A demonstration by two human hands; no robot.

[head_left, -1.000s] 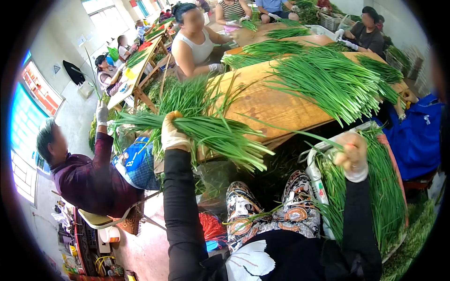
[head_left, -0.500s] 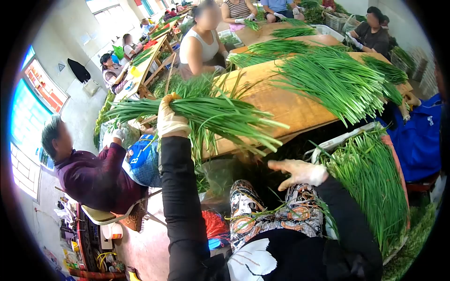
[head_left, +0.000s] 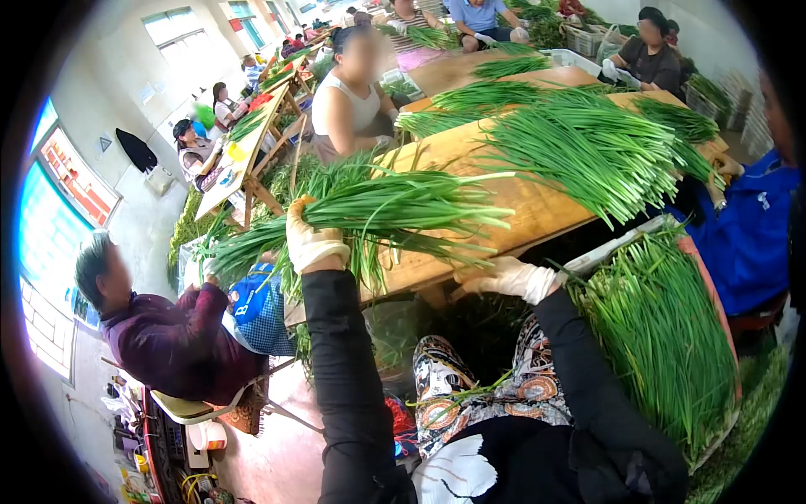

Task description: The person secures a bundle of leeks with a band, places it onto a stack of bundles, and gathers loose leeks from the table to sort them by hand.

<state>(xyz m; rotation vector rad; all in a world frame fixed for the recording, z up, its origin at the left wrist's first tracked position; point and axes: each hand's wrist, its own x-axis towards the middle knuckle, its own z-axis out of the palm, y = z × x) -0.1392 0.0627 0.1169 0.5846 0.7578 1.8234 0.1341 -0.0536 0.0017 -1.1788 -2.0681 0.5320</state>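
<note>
My left hand [head_left: 312, 238], in a pale glove, is wrapped round a bunch of garlic chives [head_left: 395, 202] above the near edge of the wooden table. The pale cut ends point right and the leaf tips trail left. Just below the cut ends is my gloved right hand [head_left: 508, 279], apart from the bunch. Its fingers stretch left, somewhat blurred, and I see nothing held in them. On the table [head_left: 453, 172] lies a large pile of garlic chives [head_left: 588, 143], and a few loose stalks [head_left: 470, 393] rest across my lap.
A white crate [head_left: 617, 244] full of garlic chives [head_left: 663, 336] stands at my right. Beside it sits a person in blue [head_left: 756, 223]. To my left is a person in a purple top [head_left: 172, 336]. Across the table sits a person in a white top [head_left: 353, 105].
My right hand has moved up and left, nearer the cut ends. My left hand still grips the bunch, slightly lower in view. The person in blue has leaned further into view.
</note>
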